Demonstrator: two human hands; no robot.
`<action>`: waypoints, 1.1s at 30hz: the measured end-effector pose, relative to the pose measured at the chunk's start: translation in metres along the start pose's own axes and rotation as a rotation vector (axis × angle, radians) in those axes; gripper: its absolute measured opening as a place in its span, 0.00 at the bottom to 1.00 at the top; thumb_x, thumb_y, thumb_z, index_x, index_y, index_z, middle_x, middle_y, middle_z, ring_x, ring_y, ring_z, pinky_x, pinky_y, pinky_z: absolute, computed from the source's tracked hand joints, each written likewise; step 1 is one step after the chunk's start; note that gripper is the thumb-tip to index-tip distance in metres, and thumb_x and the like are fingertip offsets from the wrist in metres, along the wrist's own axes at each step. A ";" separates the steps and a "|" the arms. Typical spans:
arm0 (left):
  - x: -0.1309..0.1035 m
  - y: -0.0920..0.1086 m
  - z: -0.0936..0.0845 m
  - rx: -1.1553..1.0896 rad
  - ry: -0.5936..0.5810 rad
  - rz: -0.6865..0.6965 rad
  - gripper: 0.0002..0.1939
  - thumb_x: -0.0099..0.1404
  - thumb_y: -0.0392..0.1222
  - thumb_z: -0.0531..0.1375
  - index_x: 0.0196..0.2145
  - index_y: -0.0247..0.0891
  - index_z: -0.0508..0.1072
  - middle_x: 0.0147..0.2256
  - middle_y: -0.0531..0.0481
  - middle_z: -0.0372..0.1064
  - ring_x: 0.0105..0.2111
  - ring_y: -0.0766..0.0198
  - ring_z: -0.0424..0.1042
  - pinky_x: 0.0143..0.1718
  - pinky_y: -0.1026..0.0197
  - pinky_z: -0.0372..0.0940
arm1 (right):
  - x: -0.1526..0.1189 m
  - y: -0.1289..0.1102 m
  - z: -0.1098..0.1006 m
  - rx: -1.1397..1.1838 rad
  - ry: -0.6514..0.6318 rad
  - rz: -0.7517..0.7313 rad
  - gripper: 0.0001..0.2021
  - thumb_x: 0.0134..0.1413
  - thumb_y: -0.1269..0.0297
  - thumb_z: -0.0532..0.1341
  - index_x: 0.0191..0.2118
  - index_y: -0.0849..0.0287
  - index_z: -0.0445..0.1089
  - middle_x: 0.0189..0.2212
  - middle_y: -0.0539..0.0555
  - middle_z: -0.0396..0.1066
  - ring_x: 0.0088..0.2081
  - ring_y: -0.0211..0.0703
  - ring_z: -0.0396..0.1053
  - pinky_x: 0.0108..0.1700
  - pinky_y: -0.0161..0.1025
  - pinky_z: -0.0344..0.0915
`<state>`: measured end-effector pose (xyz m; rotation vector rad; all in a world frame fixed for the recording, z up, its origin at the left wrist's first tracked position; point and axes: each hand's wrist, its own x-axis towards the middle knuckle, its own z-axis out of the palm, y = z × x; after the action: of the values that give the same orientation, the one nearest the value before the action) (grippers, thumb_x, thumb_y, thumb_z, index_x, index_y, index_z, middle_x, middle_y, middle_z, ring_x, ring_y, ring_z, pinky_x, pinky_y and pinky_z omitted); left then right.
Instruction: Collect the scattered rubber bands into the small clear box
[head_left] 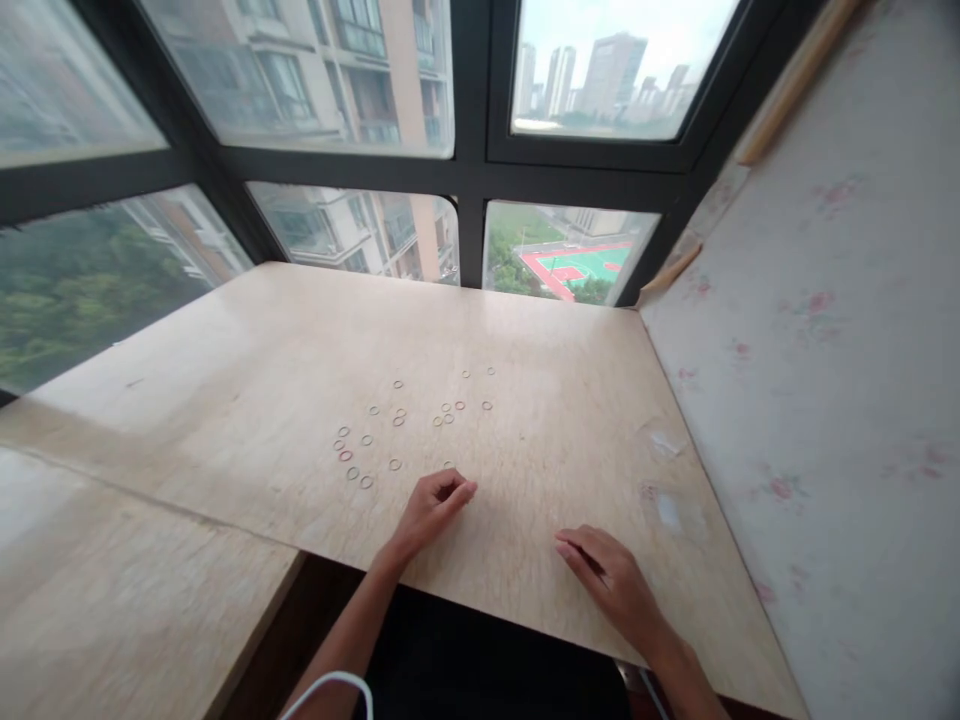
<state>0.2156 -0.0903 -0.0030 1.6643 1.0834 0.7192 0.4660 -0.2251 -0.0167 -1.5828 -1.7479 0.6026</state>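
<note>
Small thin rings (367,482) lie scattered over the stone-patterned counter (525,340), mostly pale or greyish. Two look reddish, one being the red ring (346,456) at the left and the other a red ring (460,406) nearer the middle. My left hand (431,510) rests near the counter's front edge with fingers curled and thumb against them. Just beyond its knuckles a ring (448,465) is partly covered. To the right, my right hand (611,580) is closed in a pinch above the counter. Whatever either pinch holds, if anything, is too small to make out.
Two clear plastic bags (664,442) (670,512) lie by the flowered wall (825,400) on the right. Dark window frames (471,230) border the counter's far side. A white cable (337,677) crosses my left forearm. A lower counter section (90,580) adjoins at left.
</note>
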 end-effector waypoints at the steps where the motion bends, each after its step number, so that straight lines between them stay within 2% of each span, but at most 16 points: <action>1: 0.000 0.001 -0.006 -0.030 -0.021 -0.028 0.19 0.63 0.53 0.55 0.24 0.35 0.68 0.22 0.52 0.64 0.23 0.68 0.62 0.25 0.66 0.57 | 0.001 0.001 0.000 0.009 0.010 0.020 0.13 0.62 0.57 0.54 0.40 0.54 0.73 0.33 0.55 0.75 0.36 0.45 0.73 0.39 0.40 0.70; 3: -0.001 0.003 -0.022 -0.047 -0.037 -0.073 0.18 0.62 0.54 0.56 0.26 0.35 0.69 0.23 0.52 0.66 0.23 0.68 0.63 0.26 0.66 0.58 | 0.002 0.003 0.000 0.024 0.019 0.051 0.14 0.62 0.56 0.53 0.39 0.55 0.74 0.33 0.55 0.75 0.34 0.45 0.73 0.37 0.39 0.71; 5: -0.003 0.003 -0.043 -0.003 0.004 -0.099 0.17 0.61 0.54 0.57 0.26 0.36 0.70 0.23 0.53 0.66 0.23 0.68 0.65 0.26 0.66 0.59 | 0.002 0.003 -0.001 0.031 0.023 0.055 0.15 0.62 0.54 0.53 0.37 0.55 0.74 0.33 0.56 0.75 0.33 0.45 0.73 0.36 0.38 0.71; 9: -0.008 -0.005 -0.097 0.134 0.202 -0.165 0.17 0.58 0.54 0.57 0.28 0.36 0.71 0.22 0.52 0.67 0.23 0.66 0.66 0.26 0.64 0.61 | 0.003 0.001 0.000 0.035 0.037 0.037 0.15 0.62 0.54 0.53 0.36 0.55 0.75 0.32 0.56 0.75 0.35 0.46 0.74 0.36 0.38 0.72; 12: -0.014 -0.013 -0.136 0.317 0.326 -0.208 0.15 0.56 0.51 0.57 0.32 0.36 0.72 0.27 0.50 0.70 0.26 0.64 0.68 0.29 0.62 0.62 | 0.004 0.000 0.000 0.026 0.046 0.030 0.15 0.61 0.54 0.54 0.36 0.54 0.75 0.33 0.56 0.76 0.35 0.46 0.74 0.36 0.38 0.72; 14: -0.019 -0.016 -0.154 0.463 0.361 -0.230 0.13 0.55 0.48 0.56 0.33 0.37 0.74 0.29 0.49 0.71 0.27 0.63 0.69 0.31 0.61 0.63 | 0.005 0.000 0.000 0.016 0.050 0.027 0.15 0.61 0.53 0.54 0.36 0.54 0.75 0.33 0.56 0.76 0.35 0.46 0.74 0.36 0.38 0.72; 16: -0.023 -0.017 -0.164 0.551 0.355 -0.230 0.14 0.55 0.47 0.56 0.34 0.38 0.75 0.30 0.49 0.72 0.27 0.63 0.69 0.32 0.61 0.63 | 0.005 0.000 0.000 0.005 0.056 0.031 0.16 0.61 0.53 0.53 0.36 0.54 0.75 0.33 0.56 0.76 0.34 0.47 0.74 0.35 0.38 0.72; 19: -0.028 -0.019 -0.162 0.579 0.275 -0.172 0.14 0.55 0.47 0.55 0.35 0.39 0.75 0.31 0.49 0.72 0.27 0.63 0.67 0.31 0.61 0.63 | 0.005 0.001 0.000 -0.006 0.065 0.031 0.16 0.60 0.52 0.54 0.36 0.53 0.75 0.33 0.56 0.76 0.34 0.47 0.75 0.35 0.38 0.73; 23: -0.033 -0.022 -0.144 0.637 0.148 -0.128 0.12 0.55 0.47 0.57 0.33 0.39 0.76 0.30 0.50 0.71 0.26 0.64 0.66 0.31 0.61 0.62 | 0.004 0.003 0.001 -0.012 0.070 0.029 0.15 0.60 0.52 0.54 0.36 0.53 0.75 0.34 0.56 0.77 0.35 0.47 0.75 0.36 0.38 0.73; 28: -0.037 -0.025 -0.123 0.762 0.149 -0.169 0.09 0.56 0.44 0.56 0.30 0.39 0.74 0.28 0.49 0.71 0.30 0.61 0.67 0.33 0.60 0.60 | 0.004 0.004 0.000 -0.016 0.060 0.033 0.15 0.60 0.52 0.54 0.36 0.54 0.75 0.35 0.56 0.77 0.36 0.46 0.75 0.36 0.37 0.73; 33: -0.036 -0.021 -0.114 0.953 0.133 -0.206 0.10 0.61 0.42 0.52 0.30 0.39 0.72 0.30 0.47 0.71 0.31 0.59 0.68 0.32 0.61 0.57 | 0.004 0.003 -0.001 -0.003 0.055 0.033 0.15 0.61 0.53 0.54 0.36 0.54 0.75 0.34 0.56 0.76 0.35 0.47 0.75 0.37 0.38 0.72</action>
<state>0.0973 -0.0736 0.0170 2.2394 1.8353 0.1522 0.4685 -0.2210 -0.0175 -1.6179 -1.6868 0.5673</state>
